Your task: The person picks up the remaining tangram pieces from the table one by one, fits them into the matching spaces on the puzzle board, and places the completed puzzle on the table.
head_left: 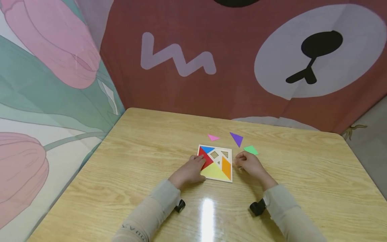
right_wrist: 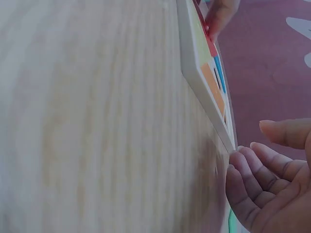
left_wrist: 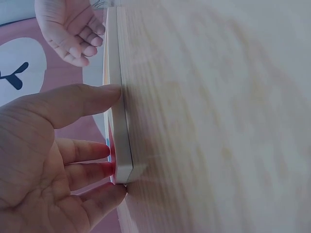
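A square white tangram board (head_left: 219,153) lies on the table, bearing a red triangle (head_left: 208,162), a yellow triangle (head_left: 216,172), an orange parallelogram (head_left: 225,168) and a blue triangle (head_left: 207,149). Three recesses show small cutouts. My left hand (head_left: 190,170) holds the board at its left side: in the left wrist view the thumb touches one edge, while other fingers lie on the red triangle and by the corner. Just right of the board, my right hand (head_left: 251,164) has loosely bent fingers with nothing visible in them. A green piece (head_left: 251,150) lies just beyond it.
Behind the board, a pink triangle (head_left: 213,137) and a purple triangle (head_left: 237,138) lie on the wooden table (head_left: 145,141). Printed cloth (head_left: 181,90) hangs at the table's far edge, and more of it borders the left side.
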The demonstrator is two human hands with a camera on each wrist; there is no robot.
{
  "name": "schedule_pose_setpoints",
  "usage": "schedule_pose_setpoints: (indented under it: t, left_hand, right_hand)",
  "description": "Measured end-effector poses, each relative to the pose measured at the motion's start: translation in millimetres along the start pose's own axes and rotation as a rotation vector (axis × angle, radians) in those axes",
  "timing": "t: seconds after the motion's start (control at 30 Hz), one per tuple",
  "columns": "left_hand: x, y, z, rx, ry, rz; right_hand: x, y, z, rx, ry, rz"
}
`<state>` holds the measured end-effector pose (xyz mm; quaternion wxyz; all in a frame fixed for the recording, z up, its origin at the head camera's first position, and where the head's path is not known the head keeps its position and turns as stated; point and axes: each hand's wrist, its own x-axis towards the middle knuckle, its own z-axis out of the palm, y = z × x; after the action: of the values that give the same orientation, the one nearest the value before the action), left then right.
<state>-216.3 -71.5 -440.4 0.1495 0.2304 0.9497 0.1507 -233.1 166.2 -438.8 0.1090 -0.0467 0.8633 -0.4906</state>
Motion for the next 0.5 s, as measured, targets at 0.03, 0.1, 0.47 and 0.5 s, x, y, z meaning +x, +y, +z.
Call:
schedule_pose_setpoints:
  t: [0.03, 0.1, 0.47, 0.5]
  left_hand:
    - [0.3, -0.1, -0.1, 0.005, 0.003, 0.006]
    - [0.6, -0.2, -0.4, 0.014, 0.006, 0.015]
    - [0.6, -0.2, -0.9, -0.002, -0.005, 0.000]
    - [0.7, -0.1, -1.4, -0.006, -0.005, -0.003]
  right_hand:
    - [0.3, 0, -2, -0.012, 0.001, -0.003]
    - [1.0, 0, -6, -0.052, 0.017, -0.010]
    - [7.8, 0, -22, -0.159, 0.106, 0.001]
    - [8.4, -1, -23, -0.166, 0.113, 0.004]
